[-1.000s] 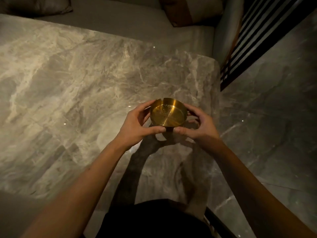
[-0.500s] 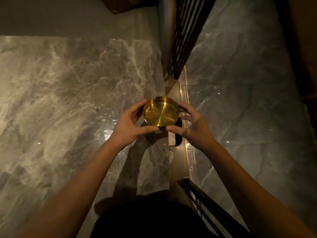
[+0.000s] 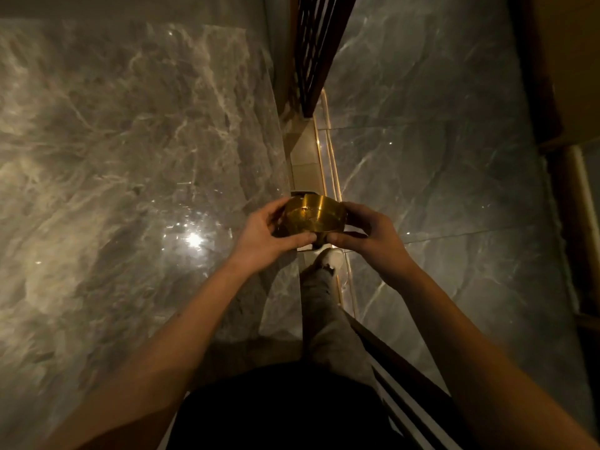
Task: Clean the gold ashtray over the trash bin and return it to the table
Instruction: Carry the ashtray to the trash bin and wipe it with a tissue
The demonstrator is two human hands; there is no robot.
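Note:
The gold ashtray is a round shiny metal dish, held in the air between both hands at the centre of the head view. My left hand grips its left side, thumb under the near rim. My right hand grips its right side. The ashtray is tilted with its far side raised and hangs over the right edge of the grey marble table. A dark edge of something peeks out just behind the ashtray; I cannot tell what it is. No trash bin is clearly in view.
A dark slatted screen stands beyond the table's right edge. Grey marble floor spreads to the right, with a gold strip along it. My leg and white shoe stand below the hands. A dark striped rail runs at lower right.
The view has swung right, away from the sofa and table middle. Both hands carried the ashtray from above the table to its right edge, and it has tipped from level to tilted.

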